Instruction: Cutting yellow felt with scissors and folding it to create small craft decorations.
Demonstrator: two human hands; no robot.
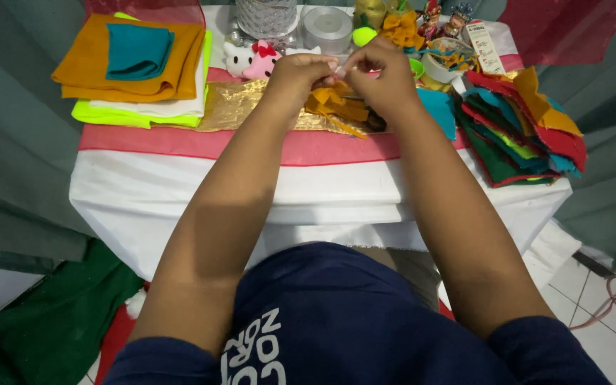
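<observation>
Counter (180, 192): white cloth, pink band, gold strip across the middle. Grey-green curtains both sides, tiled floor at right, green fabric on the floor at left. Far left: folded felt stack (133, 68), orange on white and neon yellow, teal square on top. Right: fanned pile of felt scraps (518, 132), red, green, teal, orange. Back edge: clear jar, tape roll (327, 28), two small plush toys (251, 59), mixed craft clutter. Centre: mustard felt pieces (336, 107), just under the hands. Left hand (297, 75) and right hand (383, 75) meet fingertip to fingertip, pinching something tiny and pale between them; can't tell what. Forearms block the counter's middle.
</observation>
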